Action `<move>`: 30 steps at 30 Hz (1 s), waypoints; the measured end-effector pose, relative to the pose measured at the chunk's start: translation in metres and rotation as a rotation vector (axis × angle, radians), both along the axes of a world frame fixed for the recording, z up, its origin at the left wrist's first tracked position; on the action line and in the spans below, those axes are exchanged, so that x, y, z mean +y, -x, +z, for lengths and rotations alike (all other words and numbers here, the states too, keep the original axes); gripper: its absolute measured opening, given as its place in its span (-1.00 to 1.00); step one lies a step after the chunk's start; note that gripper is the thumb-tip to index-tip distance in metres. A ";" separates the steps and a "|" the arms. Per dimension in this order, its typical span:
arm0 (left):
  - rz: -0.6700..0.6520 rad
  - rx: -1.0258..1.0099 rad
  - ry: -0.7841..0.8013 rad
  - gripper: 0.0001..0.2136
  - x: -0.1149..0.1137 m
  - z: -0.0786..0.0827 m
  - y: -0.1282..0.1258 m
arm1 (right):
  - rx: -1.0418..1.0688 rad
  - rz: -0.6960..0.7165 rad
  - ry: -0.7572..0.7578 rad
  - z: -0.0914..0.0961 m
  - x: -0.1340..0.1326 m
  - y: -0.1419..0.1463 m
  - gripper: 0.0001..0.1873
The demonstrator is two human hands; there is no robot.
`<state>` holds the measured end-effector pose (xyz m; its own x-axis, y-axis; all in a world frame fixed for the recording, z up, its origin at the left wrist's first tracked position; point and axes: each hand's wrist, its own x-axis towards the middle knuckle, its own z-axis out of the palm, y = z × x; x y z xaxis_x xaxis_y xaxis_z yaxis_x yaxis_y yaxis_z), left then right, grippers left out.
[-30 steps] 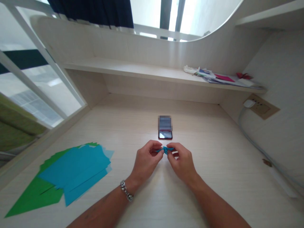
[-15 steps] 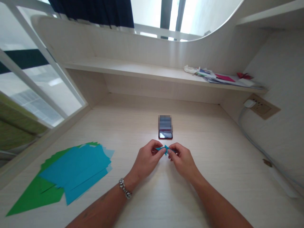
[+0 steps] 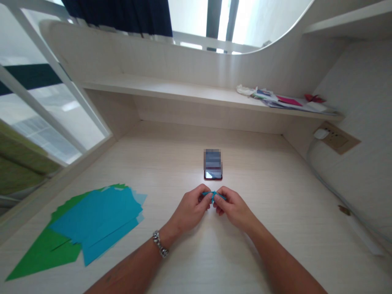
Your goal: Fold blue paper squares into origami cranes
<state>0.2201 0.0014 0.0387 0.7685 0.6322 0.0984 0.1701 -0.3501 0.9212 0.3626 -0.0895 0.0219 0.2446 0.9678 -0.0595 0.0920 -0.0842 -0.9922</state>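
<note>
One blue folded piece [image 3: 214, 193], two hands on it

Left on the worktop [image 3: 153, 151]: one pile, blue sheets [image 3: 98, 216] over green sheets [image 3: 36, 257], overlapped, can't count. Next, one bracelet [image 3: 160, 244] on your left wrist. Your left hand [image 3: 190, 208] has its fingers pinching the piece's left end. One phone [image 3: 212, 174] lies just beyond the piece. Your right hand [image 3: 237, 207] has its fingers pinching the right end. Far right, one plug [image 3: 321, 133] in one socket plate [image 3: 341, 141].

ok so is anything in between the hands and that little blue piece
Nothing visible: the left hand and right hand both pinch the blue piece directly. The phone lies on the desk beyond them, not in between.
</note>
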 end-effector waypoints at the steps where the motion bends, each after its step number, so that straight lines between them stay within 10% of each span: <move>1: -0.011 -0.010 0.052 -0.78 0.000 0.000 0.000 | 0.025 0.002 -0.010 0.002 0.000 0.000 -0.71; 17: -0.094 -0.403 0.946 -0.78 -0.010 0.003 -0.006 | 0.792 0.033 -0.006 0.020 -0.004 0.007 -0.77; 30: -0.100 -0.498 1.096 -0.72 -0.018 0.009 -0.006 | 0.877 0.013 -0.016 0.023 -0.004 0.012 -0.77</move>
